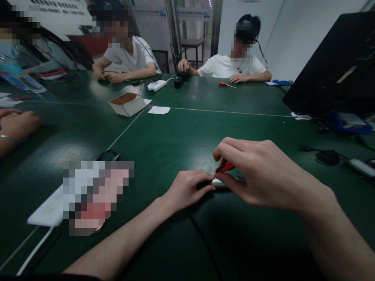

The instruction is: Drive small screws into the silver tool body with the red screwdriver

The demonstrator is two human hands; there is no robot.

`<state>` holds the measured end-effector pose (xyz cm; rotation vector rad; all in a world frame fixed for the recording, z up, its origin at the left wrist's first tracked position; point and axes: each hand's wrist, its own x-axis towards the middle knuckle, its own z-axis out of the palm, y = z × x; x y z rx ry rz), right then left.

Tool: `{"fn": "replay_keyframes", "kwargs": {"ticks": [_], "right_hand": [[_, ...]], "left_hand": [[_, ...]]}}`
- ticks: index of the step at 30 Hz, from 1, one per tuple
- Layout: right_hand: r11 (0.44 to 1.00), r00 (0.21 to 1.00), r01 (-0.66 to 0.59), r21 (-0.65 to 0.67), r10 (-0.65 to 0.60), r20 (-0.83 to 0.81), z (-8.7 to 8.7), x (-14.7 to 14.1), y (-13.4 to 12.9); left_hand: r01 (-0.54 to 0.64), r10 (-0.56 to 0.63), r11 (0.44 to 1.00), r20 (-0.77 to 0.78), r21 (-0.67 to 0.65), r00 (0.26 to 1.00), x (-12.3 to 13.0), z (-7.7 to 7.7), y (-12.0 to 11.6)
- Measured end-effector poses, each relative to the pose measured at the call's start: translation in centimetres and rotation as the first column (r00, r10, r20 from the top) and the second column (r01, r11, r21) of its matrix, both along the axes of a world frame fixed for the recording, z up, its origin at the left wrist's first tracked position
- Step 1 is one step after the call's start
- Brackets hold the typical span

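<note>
On the green bench (181, 130), directly before the wearer, lies a slim silver-and-black piece (219, 183). Left hand (187, 186): grip closed around the piece's dark end. Right hand (260, 171): grip pinched on an orange-and-black tool (226, 165) just above the piece; whether its tip makes contact cannot be told. Left of the hands: white power strip (43, 210), markings illegible. Farther out: white card (159, 110), any print too faint to read; beside it, open-topped white box (129, 107), brown inside, floor hidden. Far left: clear bottle (20, 76), blue label blurred. Glass behind two seated co-workers carries blue logos (206, 15) and lettering, not legible.
</note>
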<state>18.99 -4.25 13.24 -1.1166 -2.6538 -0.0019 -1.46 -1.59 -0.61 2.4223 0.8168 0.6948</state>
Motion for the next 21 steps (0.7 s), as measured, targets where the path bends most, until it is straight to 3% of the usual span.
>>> {"fn": "replay_keyframes", "kwargs": {"ticks": [4, 10, 13, 21], "right_hand": [[0.994, 0.998, -0.045, -0.095, 0.041, -0.050, -0.09, -0.05, -0.12], [0.994, 0.998, 0.037, 0.107, -0.042, 0.043, -0.41, -0.09, 0.19], [0.988, 0.993, 0.057, 0.146, -0.071, 0.091, -0.29, -0.06, 0.25], [0.999, 0.999, -0.002, -0.043, 0.000, -0.044, -0.41, 0.09, 0.15]], "left_hand": [[0.000, 0.000, 1.000, 0.009, -0.027, 1.000, 0.06, 0.28, -0.06], [-0.010, 0.010, 1.000, -0.019, -0.001, 1.000, -0.02, 0.19, -0.06], [-0.008, 0.009, 1.000, -0.030, 0.015, 1.000, -0.05, 0.11, -0.05], [-0.003, 0.003, 1.000, 0.002, -0.021, 1.000, 0.01, 0.14, -0.05]]}}
